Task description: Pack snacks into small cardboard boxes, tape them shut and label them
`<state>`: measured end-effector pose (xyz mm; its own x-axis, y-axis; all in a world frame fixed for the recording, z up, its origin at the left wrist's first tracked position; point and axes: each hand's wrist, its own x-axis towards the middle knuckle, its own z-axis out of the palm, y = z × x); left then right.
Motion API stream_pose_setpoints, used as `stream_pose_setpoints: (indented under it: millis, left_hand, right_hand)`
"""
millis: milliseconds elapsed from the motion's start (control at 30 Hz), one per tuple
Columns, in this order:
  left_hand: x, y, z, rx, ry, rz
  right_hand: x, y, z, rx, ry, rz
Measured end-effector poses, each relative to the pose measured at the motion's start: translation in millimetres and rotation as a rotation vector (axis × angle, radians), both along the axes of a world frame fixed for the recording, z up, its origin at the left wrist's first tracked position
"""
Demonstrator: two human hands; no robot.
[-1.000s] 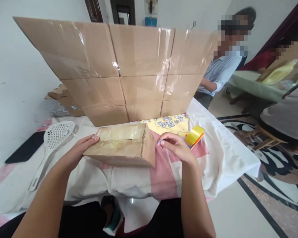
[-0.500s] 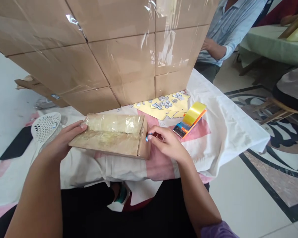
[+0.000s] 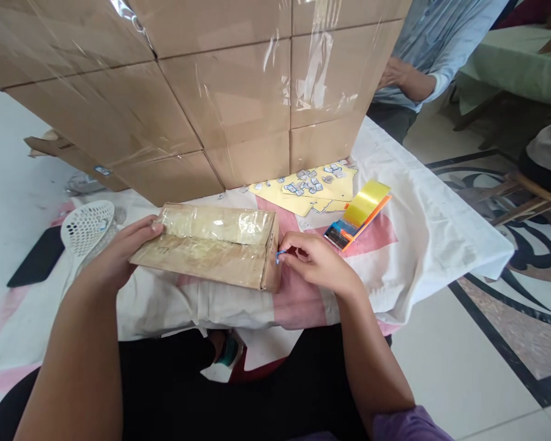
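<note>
A small cardboard box with clear tape along its top lies tilted near the table's front edge. Its left end is gripped by my left hand, thumb on top. At the box's right end, my right hand pinches a small blue-edged sticker against the end face; most of it is hidden by the fingers. Behind them lie yellow sheets carrying several small stickers. To the right of these sits a tape dispenser with a yellow roll.
Taped stacked cartons form a wall at the back. On the left are a white perforated scoop and a black flat object. A person in a light blue shirt is behind the cartons' right side. The white tablecloth drapes over the right edge.
The whole view has shifted slightly. My right fingers have come closer to the box's end face with the sticker. My left hand keeps its grip on the box.
</note>
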<state>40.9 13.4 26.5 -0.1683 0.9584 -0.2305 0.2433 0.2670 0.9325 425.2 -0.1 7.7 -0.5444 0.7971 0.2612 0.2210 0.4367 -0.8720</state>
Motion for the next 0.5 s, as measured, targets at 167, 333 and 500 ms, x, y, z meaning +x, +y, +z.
stream_pose_setpoints:
  millis: [167, 333, 500]
  left_hand:
    - [1.8, 0.2, -0.4, -0.002, 0.022, 0.004]
    - [7.1, -1.5, 1.0, -0.005, 0.011, 0.003]
    - [13.2, -4.3, 2.6, 0.018, 0.021, 0.025]
  right_hand:
    - [1.7, 0.5, -2.7, -0.038, -0.019, 0.054]
    - [-1.2, -0.6, -8.4, -0.098, -0.06, -0.015]
    - [-12.4, 3.9, -21.1, -0.189, -0.003, -0.261]
